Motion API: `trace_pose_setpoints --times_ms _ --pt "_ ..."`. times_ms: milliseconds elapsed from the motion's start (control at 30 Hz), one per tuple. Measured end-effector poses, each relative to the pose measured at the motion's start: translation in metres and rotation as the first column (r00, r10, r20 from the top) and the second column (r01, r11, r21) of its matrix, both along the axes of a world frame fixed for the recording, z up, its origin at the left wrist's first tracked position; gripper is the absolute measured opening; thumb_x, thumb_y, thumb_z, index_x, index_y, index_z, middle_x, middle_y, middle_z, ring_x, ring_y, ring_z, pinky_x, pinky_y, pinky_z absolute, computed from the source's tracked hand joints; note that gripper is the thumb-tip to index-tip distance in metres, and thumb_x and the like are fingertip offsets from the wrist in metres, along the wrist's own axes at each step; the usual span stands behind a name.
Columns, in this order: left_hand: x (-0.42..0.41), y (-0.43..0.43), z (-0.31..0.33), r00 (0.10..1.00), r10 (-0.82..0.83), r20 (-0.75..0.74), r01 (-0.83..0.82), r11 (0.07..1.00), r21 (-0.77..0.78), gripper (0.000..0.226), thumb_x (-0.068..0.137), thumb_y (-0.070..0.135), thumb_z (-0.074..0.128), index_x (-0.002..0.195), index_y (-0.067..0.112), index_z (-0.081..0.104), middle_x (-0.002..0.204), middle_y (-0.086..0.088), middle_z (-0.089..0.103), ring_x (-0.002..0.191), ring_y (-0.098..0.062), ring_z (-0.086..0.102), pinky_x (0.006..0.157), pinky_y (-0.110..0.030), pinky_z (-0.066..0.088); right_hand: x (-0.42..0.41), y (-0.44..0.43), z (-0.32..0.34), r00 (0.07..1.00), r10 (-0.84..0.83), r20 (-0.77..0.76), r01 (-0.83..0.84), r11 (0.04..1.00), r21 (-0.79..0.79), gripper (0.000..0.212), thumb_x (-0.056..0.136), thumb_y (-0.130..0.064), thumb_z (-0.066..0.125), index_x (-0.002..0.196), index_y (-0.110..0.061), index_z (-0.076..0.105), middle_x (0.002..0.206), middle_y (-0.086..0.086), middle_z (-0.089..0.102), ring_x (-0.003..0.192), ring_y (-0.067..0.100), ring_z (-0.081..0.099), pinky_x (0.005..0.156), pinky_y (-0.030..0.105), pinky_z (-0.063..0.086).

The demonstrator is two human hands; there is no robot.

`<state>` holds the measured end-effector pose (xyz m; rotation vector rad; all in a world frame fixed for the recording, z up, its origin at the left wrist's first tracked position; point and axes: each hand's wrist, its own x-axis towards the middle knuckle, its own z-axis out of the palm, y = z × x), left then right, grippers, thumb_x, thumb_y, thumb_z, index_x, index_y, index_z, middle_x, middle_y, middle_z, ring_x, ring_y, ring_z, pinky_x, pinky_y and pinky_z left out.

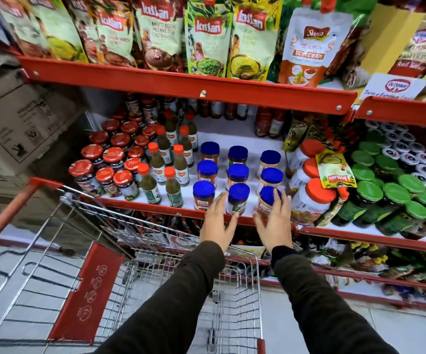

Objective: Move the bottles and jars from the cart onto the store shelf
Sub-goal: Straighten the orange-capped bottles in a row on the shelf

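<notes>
Our right hand (274, 223) curled round the right blue-lidded jar (270, 196) at the front edge of the shelf (135, 203). Our left hand (215, 223) lay slack, straight fingers against the middle blue-lidded jar (238, 198) just right of it. Above both hands, the Kissan pouches (155, 29) and the Swad pouch (311, 47), marked "Schezwan", stood in a row. The cart (242, 290) stood beneath our wrists.

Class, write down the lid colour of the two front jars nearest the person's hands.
Blue, on both the middle jar and right jar; head view shows it best.
</notes>
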<state>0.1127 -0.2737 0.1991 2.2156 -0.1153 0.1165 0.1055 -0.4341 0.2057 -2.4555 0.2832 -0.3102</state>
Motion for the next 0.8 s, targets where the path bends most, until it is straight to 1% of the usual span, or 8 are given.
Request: trace_pose_setpoints --times_ms 67,133,267,333,400,533,633,800 --pt "-0.002 0.015 0.003 0.996 -0.007 0.086 -0.006 0.989 0.150 0.063 0.097 0.043 0.045 0.154 0.024 0.024 0.162 0.001 0.026 0.150 -0.015 0.019 0.120 -0.029 0.011 -0.003 0.021 0.003 1.000 0.016 0.025 -0.014 0.996 -0.085 0.081 0.091 -0.034 0.064 0.155 -0.009 0.020 0.166 0.016 0.009 0.154 0.034 0.004 0.124 0.048 0.005" --pt "-0.002 0.032 0.008 0.987 0.004 0.163 -0.047 0.964 0.260 0.064 0.097 0.044 0.040 0.154 0.023 0.024 0.163 0.000 0.022 0.152 -0.017 0.013 0.123 -0.035 0.003 -0.001 0.044 0.009 0.998 0.057 0.029 -0.054 0.993 -0.105 0.080 0.093 -0.036 0.062 0.156 -0.012 0.019 0.167 0.015 0.005 0.155 0.033 -0.003 0.124 0.053 0.001" --pt "0.002 0.076 0.016 0.961 0.096 0.260 -0.176 0.936 0.304 0.061 0.096 0.044 0.041 0.152 0.020 0.029 0.163 -0.004 0.022 0.153 -0.021 0.011 0.124 -0.045 0.001 0.011 0.090 0.022 0.981 0.182 0.060 -0.176 0.980 -0.098 0.074 0.096 -0.038 0.056 0.157 -0.018 0.019 0.168 0.006 0.001 0.155 0.027 -0.009 0.122 0.045 -0.008" --pt "0.006 0.100 0.019 0.946 0.146 0.288 -0.221 0.944 0.246 0.060 0.096 0.038 0.044 0.151 0.019 0.030 0.163 -0.004 0.019 0.153 -0.022 0.009 0.124 -0.046 0.000 0.019 0.112 0.030 0.968 0.237 0.082 -0.234 0.971 -0.041 0.071 0.097 -0.040 0.054 0.156 -0.019 0.021 0.168 0.003 0.006 0.156 0.023 -0.003 0.124 0.042 0.002" --pt "0.013 0.126 0.024 0.936 0.212 0.282 -0.259 0.956 0.138 0.059 0.098 0.030 0.046 0.152 0.019 0.027 0.164 -0.005 0.016 0.153 -0.024 0.009 0.124 -0.045 0.003 0.028 0.135 0.038 0.954 0.282 0.099 -0.289 0.955 0.066 0.066 0.098 -0.038 0.055 0.154 -0.019 0.027 0.166 0.002 0.018 0.154 0.019 0.013 0.123 0.038 0.018" --pt "0.036 0.172 0.031 0.932 0.315 0.178 -0.311 0.949 -0.049 0.059 0.099 0.013 0.046 0.154 0.011 0.023 0.162 -0.009 0.020 0.151 -0.026 0.016 0.122 -0.040 0.016 0.049 0.173 0.053 0.947 0.308 0.089 -0.319 0.933 0.169 0.055 0.095 -0.030 0.062 0.145 -0.016 0.044 0.150 0.006 0.047 0.137 0.024 0.045 0.111 0.033 0.035" --pt "0.058 0.197 0.034 0.969 0.247 -0.021 -0.248 0.962 -0.114 0.064 0.097 0.011 0.052 0.154 0.007 0.023 0.159 -0.013 0.029 0.147 -0.027 0.027 0.117 -0.030 0.021 0.070 0.193 0.060 0.963 0.269 0.004 -0.265 0.945 0.193 0.053 0.089 -0.032 0.070 0.137 -0.014 0.054 0.136 0.010 0.061 0.123 0.028 0.057 0.104 0.040 0.046" --pt "0.084 0.218 0.036 0.982 0.127 -0.141 -0.144 0.983 -0.117 0.056 0.092 0.010 0.061 0.145 0.006 0.043 0.142 -0.013 0.055 0.134 -0.028 0.049 0.114 -0.038 0.036 0.090 0.214 0.061 0.975 0.210 -0.074 -0.184 0.946 0.266 0.047 0.078 -0.027 0.082 0.119 -0.013 0.064 0.112 0.008 0.072 0.096 0.025 0.067 0.087 0.042 0.056"
